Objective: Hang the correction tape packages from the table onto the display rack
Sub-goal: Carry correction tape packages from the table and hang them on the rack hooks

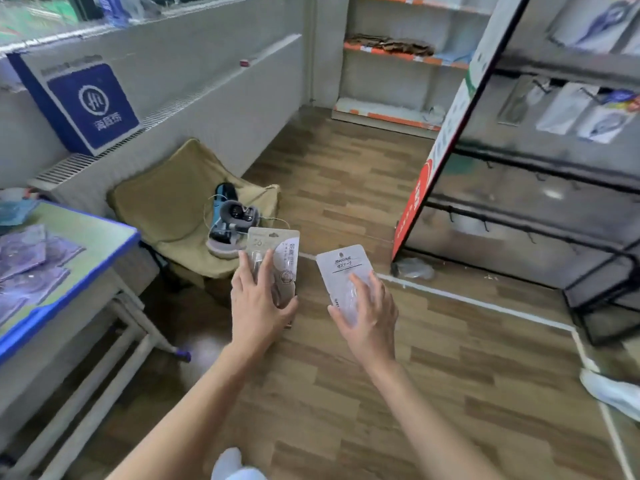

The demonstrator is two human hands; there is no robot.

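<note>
My left hand (258, 303) grips a beige correction tape package (277, 247) upright, fingers across its front and thumb at its lower right edge. My right hand (369, 311) holds a white correction tape package (341, 265), fingers spread over its clear blister. Both are held in mid-air above the wooden floor. The black display rack (540, 202) stands to the right, with bare hooks on its lower bars and a few packages hanging on an upper row. The table (79, 258) with a blue edge is at the left, carrying several purple packages (27, 265).
A tan folding chair (180, 206) with a headset-like device on it stands just beyond my left hand. White tape lines cross the floor. A white shelf unit with orange strips is at the back. A radiator cover and a blue sign line the left wall.
</note>
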